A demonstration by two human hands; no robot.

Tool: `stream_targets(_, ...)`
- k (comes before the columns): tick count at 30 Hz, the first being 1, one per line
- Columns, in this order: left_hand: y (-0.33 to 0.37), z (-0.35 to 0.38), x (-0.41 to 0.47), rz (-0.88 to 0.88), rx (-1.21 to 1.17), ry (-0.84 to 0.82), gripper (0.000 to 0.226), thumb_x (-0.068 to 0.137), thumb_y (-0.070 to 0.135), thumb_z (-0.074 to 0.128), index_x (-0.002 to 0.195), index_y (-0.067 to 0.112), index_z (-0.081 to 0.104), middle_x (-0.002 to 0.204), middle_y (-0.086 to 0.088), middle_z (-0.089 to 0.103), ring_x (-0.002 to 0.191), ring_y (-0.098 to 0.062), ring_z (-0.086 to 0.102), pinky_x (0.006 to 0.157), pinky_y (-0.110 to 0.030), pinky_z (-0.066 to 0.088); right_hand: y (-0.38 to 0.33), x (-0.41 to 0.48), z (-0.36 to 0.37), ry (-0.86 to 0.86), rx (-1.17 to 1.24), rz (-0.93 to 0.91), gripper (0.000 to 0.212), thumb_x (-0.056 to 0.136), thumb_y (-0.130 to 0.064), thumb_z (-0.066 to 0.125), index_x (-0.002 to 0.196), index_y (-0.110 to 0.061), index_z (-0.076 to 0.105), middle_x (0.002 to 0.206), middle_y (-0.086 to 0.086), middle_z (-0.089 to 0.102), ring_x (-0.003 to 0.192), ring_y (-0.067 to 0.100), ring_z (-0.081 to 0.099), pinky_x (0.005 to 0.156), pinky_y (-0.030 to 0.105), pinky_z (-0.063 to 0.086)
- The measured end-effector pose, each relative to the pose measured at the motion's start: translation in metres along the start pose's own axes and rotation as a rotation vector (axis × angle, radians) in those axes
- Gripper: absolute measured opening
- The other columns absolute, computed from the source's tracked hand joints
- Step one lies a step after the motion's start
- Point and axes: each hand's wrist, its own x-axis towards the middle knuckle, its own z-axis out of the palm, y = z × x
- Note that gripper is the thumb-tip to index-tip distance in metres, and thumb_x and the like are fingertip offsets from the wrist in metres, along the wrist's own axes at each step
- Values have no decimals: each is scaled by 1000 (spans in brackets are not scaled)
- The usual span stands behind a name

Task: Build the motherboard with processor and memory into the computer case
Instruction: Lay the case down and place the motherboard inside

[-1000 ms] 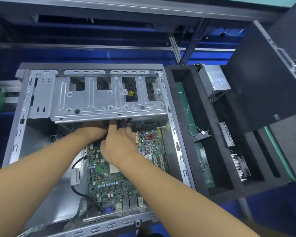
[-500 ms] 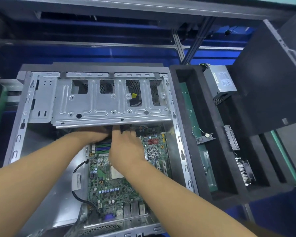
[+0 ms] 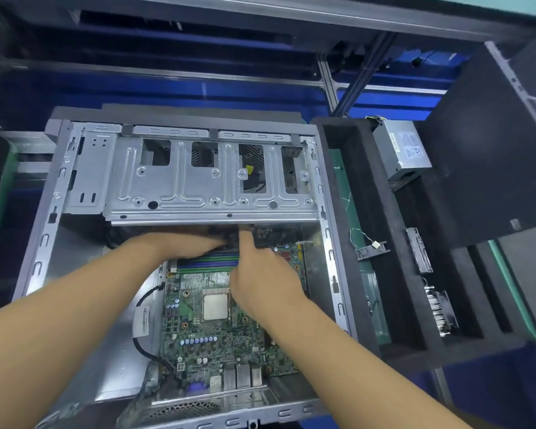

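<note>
One case (image 3: 41,243) is lying open on the surface. Inside it, the left hand (image 3: 183,243) is reaching under the drive cage (image 3: 198,187), with its fingers hidden, so I cannot tell its grip. The one board (image 3: 217,342) is lying flat on the case floor. Its single processor (image 3: 215,306), covered a second ago, is now showing beside four memory slots (image 3: 208,261). The right hand (image 3: 260,274) is shifting farther in with one finger stretched out, and I cannot tell whether it is grasping anything. Seating is probably nearing its end. At right are one tray (image 3: 384,274), one power supply (image 3: 403,150) and one heatsink (image 3: 440,308).

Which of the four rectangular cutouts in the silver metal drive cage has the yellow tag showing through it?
The third rectangular cutout from the left: a small yellow tag shows inside it; the other three show none.
</note>
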Motion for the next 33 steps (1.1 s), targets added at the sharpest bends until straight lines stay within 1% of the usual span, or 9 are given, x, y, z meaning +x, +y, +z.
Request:
stream_targets(4, 9, 11, 8, -52, 24, -35, 42, 96, 51, 47, 135, 36, 52, 141, 11, 49, 121, -7, 44, 104, -25, 29, -8, -4, 4, 103, -127, -55, 35, 95, -12, 50, 128, -11, 38, 97, 14, 69, 89, 36, 67, 60, 35, 35)
stream_targets(7, 5, 18, 15, -118, 73, -87, 54, 94, 60, 42, 142, 34, 45, 151, 7, 40, 136, -15, 38, 116, -37, 25, -8, 0, 8, -105, -201, -29, 29, 100, -24, 48, 124, -7, 51, 111, 15, 67, 99, 37, 67, 67, 36, 39)
stream_targets(11, 8, 23, 21, -95, 28, -78, 63, 91, 69, 35, 146, 39, 38, 155, 10, 33, 139, -14, 33, 117, -39, 23, 5, 1, 5, -428, -409, -12, 48, 104, -50, 41, 118, -10, 61, 122, 11, 62, 107, 32, 62, 74, 37, 42)
stream_targets(19, 15, 26, 22, -151, 102, -45, 39, 89, 61, 40, 118, 42, 57, 116, 5, 64, 83, -7, 56, 70, -23, 36, 18, -34, -12, -652, -99, -308, 45, 101, -57, 42, 100, -16, 60, 92, 3, 61, 84, 24, 58, 71, 37, 46)
stream_targets(22, 17, 27, 26, -92, 96, -37, 38, 86, 59, 38, 116, 48, 58, 127, 5, 61, 99, -12, 58, 87, -29, 46, 20, -32, -7, -510, -206, -286, 41, 104, -48, 42, 102, -13, 64, 97, 8, 66, 90, 29, 62, 78, 39, 52)
stream_targets(25, 20, 31, 27, -43, 52, -25, 36, 91, 52, 36, 124, 65, 43, 144, 14, 47, 124, -15, 48, 103, -31, 37, 23, -18, -1, -424, -330, -127, 26, 105, -29, 46, 105, -8, 60, 103, 12, 62, 95, 33, 63, 77, 40, 50)
stream_targets(27, 19, 37, 28, -40, 81, -6, 40, 93, 50, 36, 132, 56, 44, 141, 7, 52, 116, -16, 55, 95, -28, 41, 27, -12, 1, -494, -384, -48, 13, 102, -16, 49, 107, -7, 56, 104, 12, 58, 88, 30, 56, 73, 38, 47)
stream_targets(29, 19, 39, 27, -61, 114, 21, 43, 90, 54, 35, 130, 45, 49, 115, 0, 64, 85, -11, 60, 73, -24, 44, 31, -10, 0, -584, -393, -46, 10, 101, -16, 52, 99, -6, 54, 98, 11, 57, 83, 29, 56, 71, 36, 48)
stream_targets(33, 26, 35, 28, -29, 127, 54, 31, 97, 51, 33, 123, 58, 49, 102, 13, 63, 78, -8, 58, 67, -22, 47, 23, -20, 5, -869, -270, -184, 41, 94, -47, 66, 101, -6, 70, 102, 6, 70, 89, 25, 64, 64, 30, 47)
